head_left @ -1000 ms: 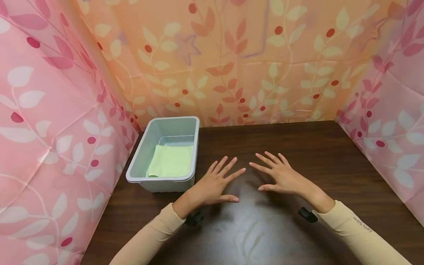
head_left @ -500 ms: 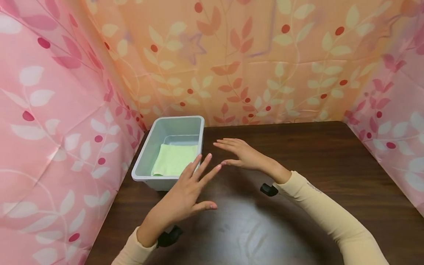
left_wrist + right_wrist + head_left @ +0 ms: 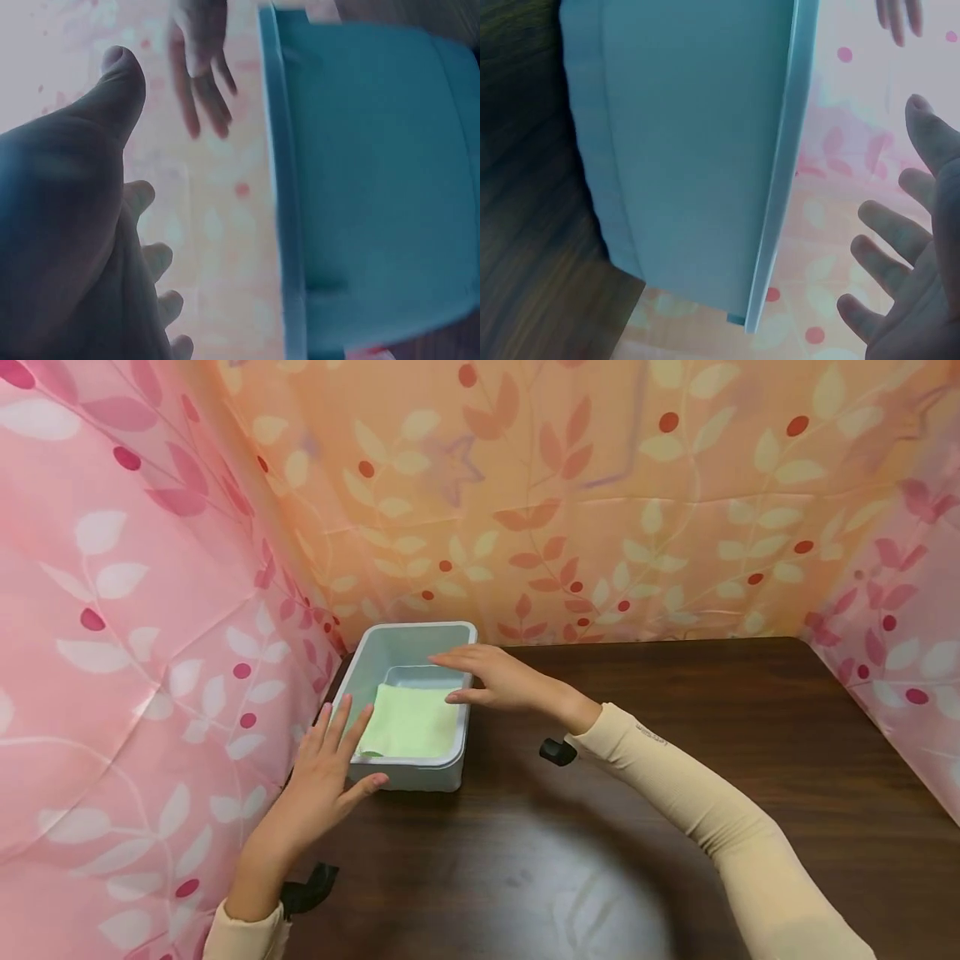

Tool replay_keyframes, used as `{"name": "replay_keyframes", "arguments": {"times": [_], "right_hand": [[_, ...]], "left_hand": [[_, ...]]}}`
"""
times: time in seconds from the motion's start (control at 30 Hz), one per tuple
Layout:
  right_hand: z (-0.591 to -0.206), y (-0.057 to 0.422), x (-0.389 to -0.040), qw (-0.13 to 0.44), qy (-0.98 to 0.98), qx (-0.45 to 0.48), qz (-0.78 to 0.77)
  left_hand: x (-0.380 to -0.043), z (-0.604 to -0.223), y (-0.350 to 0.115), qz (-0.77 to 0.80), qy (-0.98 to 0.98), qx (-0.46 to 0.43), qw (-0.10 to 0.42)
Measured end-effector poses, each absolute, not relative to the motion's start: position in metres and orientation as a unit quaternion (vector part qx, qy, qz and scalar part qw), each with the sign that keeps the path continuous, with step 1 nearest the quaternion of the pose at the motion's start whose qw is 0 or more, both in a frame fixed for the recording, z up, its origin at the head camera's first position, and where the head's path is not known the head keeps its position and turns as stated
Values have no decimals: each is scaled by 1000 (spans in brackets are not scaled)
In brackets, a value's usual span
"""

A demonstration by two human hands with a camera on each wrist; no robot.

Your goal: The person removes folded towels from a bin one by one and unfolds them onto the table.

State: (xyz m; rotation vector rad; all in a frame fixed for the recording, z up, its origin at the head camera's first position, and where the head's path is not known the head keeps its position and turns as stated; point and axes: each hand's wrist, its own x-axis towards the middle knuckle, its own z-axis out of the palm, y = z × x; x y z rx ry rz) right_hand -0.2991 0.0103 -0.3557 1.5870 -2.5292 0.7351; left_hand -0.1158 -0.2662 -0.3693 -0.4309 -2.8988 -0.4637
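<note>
- Step, as I read it: reach-in phase; both hands closing on the pale grey-blue bin (image 3: 408,772) at left centre of the head view, nothing grasped.
- Left hand (image 3: 322,777) at the bin's near-left corner, fingers straight and spread, holding nothing (contact with the rim unclear).
- Right hand (image 3: 498,677) over the bin's right rim, fingers extended, relaxed, empty.
- Folded light-green cloth (image 3: 408,722) lies flat on the bin floor.
- Bin sits on the dark wood table (image 3: 675,793), against the pink patterned curtain (image 3: 150,652).
- Next move likely calls for lowering the right fingers onto the cloth and pinching an edge, left hand steadying the bin.
</note>
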Motion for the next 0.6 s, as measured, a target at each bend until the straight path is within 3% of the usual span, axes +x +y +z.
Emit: {"name": "replay_keyframes", "arguments": {"times": [0.6], "right_hand": [[-340, -71, -336, -57, -834, 505, 215]], "left_hand": [[-127, -387, -308, -177, -982, -37, 52]]}}
